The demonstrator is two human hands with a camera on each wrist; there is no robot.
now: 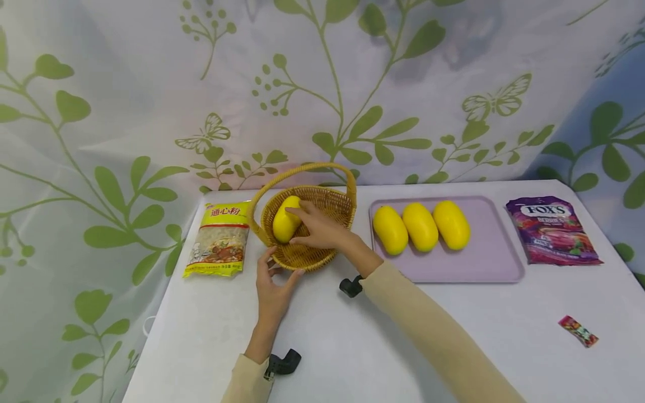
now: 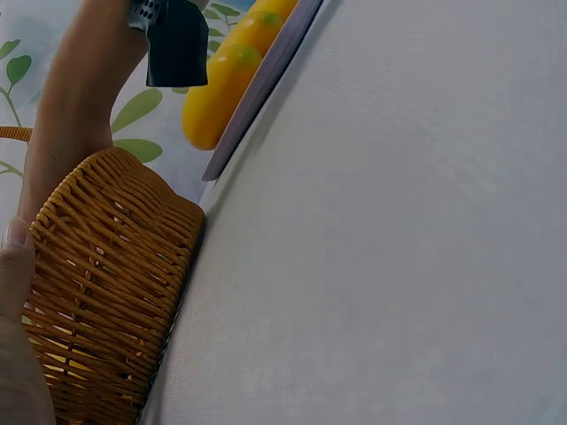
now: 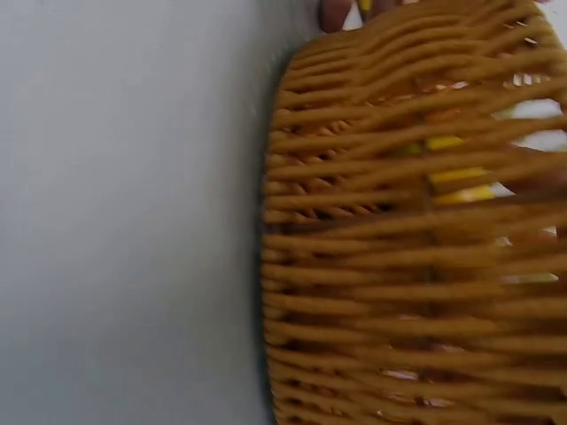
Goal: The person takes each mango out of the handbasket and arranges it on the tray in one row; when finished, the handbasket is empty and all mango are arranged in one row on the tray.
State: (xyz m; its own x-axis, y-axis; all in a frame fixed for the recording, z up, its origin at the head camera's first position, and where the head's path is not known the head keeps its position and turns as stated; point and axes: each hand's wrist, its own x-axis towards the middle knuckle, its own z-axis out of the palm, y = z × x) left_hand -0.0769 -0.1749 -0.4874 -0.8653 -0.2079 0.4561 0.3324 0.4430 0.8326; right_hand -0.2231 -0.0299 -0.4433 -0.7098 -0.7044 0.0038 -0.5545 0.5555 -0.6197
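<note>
A yellow mango (image 1: 286, 221) sits in the left part of a brown wicker basket (image 1: 314, 263) with an arched handle. My right hand (image 1: 319, 226) reaches into the basket from the right, fingers and thumb at the right side of this mango. At the near left side of the basket, my left hand (image 1: 274, 294) holds the wall between thumb and fingers. The left wrist view shows that thumb (image 2: 13, 266) against the woven side (image 2: 115, 292). Slivers of yellow show through the weave (image 3: 399, 292) in the right wrist view.
Right of the basket lies a light purple tray (image 1: 496, 246) bearing three yellow mangoes (image 1: 420, 226). Beyond it is a purple FOX'S candy bag (image 1: 553, 230), with a small wrapped candy (image 1: 578, 331) nearer. A pasta packet (image 1: 220, 238) lies left of the basket. Patterned cloth hangs behind the white table.
</note>
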